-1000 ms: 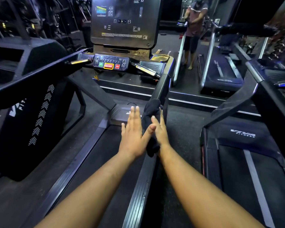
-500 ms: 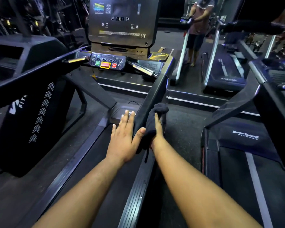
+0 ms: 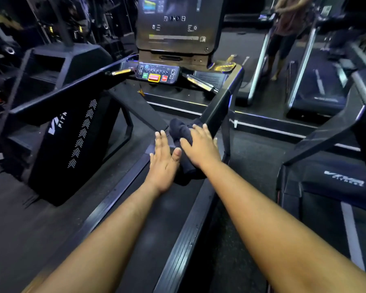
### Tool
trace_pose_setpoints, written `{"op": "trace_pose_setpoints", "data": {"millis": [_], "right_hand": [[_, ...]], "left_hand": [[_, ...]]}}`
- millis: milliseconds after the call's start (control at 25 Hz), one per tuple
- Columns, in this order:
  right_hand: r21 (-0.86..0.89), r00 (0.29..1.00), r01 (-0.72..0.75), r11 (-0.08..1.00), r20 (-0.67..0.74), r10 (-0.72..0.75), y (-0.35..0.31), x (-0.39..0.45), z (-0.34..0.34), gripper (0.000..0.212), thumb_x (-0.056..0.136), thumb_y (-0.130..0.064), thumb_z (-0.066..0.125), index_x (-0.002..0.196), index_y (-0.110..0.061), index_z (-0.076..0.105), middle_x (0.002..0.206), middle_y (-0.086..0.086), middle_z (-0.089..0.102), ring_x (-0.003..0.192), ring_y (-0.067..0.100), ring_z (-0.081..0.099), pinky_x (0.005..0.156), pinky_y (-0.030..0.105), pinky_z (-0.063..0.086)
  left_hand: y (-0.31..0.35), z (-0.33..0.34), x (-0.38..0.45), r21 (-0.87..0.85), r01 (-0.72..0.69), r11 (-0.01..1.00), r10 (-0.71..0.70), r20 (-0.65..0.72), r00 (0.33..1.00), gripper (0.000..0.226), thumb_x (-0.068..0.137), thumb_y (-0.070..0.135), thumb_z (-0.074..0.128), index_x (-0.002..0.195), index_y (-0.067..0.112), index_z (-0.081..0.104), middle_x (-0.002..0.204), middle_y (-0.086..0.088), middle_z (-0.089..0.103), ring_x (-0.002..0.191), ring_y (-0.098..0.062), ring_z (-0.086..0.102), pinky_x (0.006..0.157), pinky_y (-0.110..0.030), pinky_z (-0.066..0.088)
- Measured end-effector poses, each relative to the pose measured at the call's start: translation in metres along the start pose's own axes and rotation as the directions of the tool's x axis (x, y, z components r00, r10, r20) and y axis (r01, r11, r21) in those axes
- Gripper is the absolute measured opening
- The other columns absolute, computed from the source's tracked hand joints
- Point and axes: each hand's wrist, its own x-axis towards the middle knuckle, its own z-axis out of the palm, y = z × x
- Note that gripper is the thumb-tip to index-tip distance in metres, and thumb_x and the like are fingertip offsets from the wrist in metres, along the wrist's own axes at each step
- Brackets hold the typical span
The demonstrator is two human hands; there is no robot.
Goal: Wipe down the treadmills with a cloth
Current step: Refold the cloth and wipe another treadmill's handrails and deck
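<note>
A dark cloth (image 3: 179,129) lies bunched on the treadmill's front cover, at the foot of the right upright (image 3: 218,108). My right hand (image 3: 201,149) lies palm-down on top of the cloth and presses it onto the cover. Just left of it, my left hand (image 3: 164,163) rests flat with straight fingers, and its thumb touches the cloth's edge. The treadmill belt (image 3: 156,229) runs under my forearms. The console (image 3: 156,75), with green and red buttons, stands ahead below a dark screen.
A second treadmill (image 3: 344,180) stands close on the right. A black machine panel (image 3: 72,140) stands on the left. A mirror ahead reflects a person (image 3: 283,39) and more treadmills. Side rails (image 3: 188,240) flank the belt.
Both hands and the cloth slid down off the right upright to its foot. My right hand came over the top of the cloth; my left hand dropped flat beside it.
</note>
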Motion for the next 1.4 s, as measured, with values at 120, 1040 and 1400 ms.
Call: {"op": "trace_pose_setpoints", "data": {"millis": [120, 1040, 1400], "right_hand": [[0.030, 0.997, 0.068, 0.997, 0.016, -0.069, -0.008, -0.044, 0.010, 0.052, 0.098, -0.048, 0.048, 0.144, -0.024, 0.045, 0.161, -0.007, 0.029, 0.153, 0.017, 0.006, 0.119, 0.060, 0.015], [-0.212, 0.936, -0.348, 0.913, -0.028, 0.350, -0.028, 0.051, 0.015, 0.074, 0.096, -0.047, 0.054, 0.157, -0.023, 0.020, 0.167, 0.004, 0.004, 0.153, 0.031, -0.001, 0.123, 0.048, 0.014], [-0.246, 0.847, -0.530, 0.811, -0.108, 0.520, 0.007, 0.152, -0.004, 0.076, 0.095, -0.046, 0.054, 0.158, -0.026, 0.015, 0.168, -0.001, -0.001, 0.154, 0.026, 0.000, 0.120, 0.052, 0.023]], "left_hand": [[-0.007, -0.011, -0.012, -0.101, 0.072, 0.992, -0.065, 0.071, 0.995, 0.118, 0.062, 0.100, 0.007, 0.155, 0.030, -0.015, 0.158, 0.021, -0.020, 0.139, 0.009, -0.019, 0.117, -0.037, -0.015], [-0.079, -0.059, 0.087, -0.023, -0.178, 0.984, 0.166, 0.490, 0.856, 0.075, 0.098, 0.061, 0.032, 0.159, 0.025, 0.006, 0.166, 0.010, -0.003, 0.153, -0.011, 0.004, 0.125, -0.046, 0.006], [-0.048, -0.040, 0.273, 0.104, -0.417, 0.903, 0.195, 0.765, 0.613, 0.079, 0.099, 0.061, 0.031, 0.159, 0.019, 0.001, 0.167, 0.005, -0.007, 0.153, -0.010, 0.002, 0.123, -0.050, 0.004]]}}
